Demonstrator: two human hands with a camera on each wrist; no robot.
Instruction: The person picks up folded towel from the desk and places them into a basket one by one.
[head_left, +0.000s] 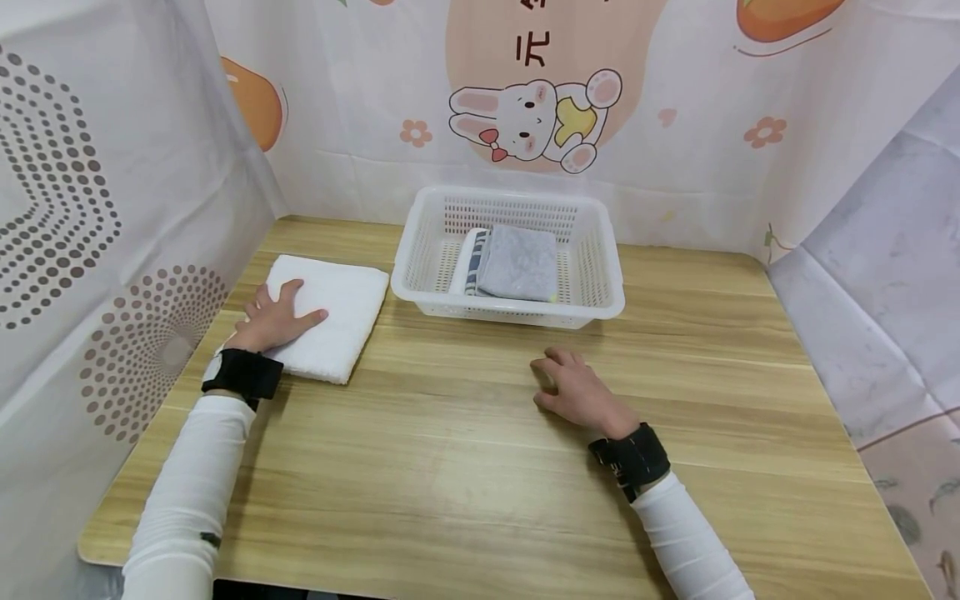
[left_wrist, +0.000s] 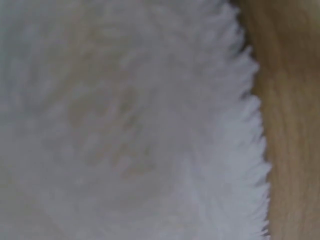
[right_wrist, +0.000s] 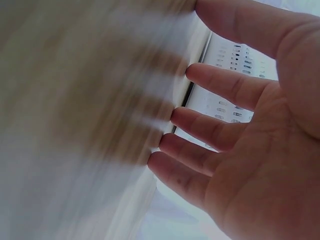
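Observation:
My left hand (head_left: 273, 318) rests with spread fingers on a folded white towel (head_left: 341, 312) at the table's left side. In the left wrist view the fluffy towel (left_wrist: 200, 150) fills most of the picture, its edge against the wood. My right hand (head_left: 581, 393) is over the table in front of the basket, holding nothing. Seen from the right wrist, the fingers (right_wrist: 210, 127) are extended and apart, their tips at the table surface. A white plastic basket (head_left: 510, 310) at the back holds a folded grey cloth (head_left: 519, 262) and a white cloth with blue stripes (head_left: 471, 260).
The wooden table (head_left: 450, 467) extends around both arms, with rounded corners. A printed curtain (head_left: 360, 100) hangs behind its back edge, and a dotted curtain (head_left: 150, 208) hangs along the left.

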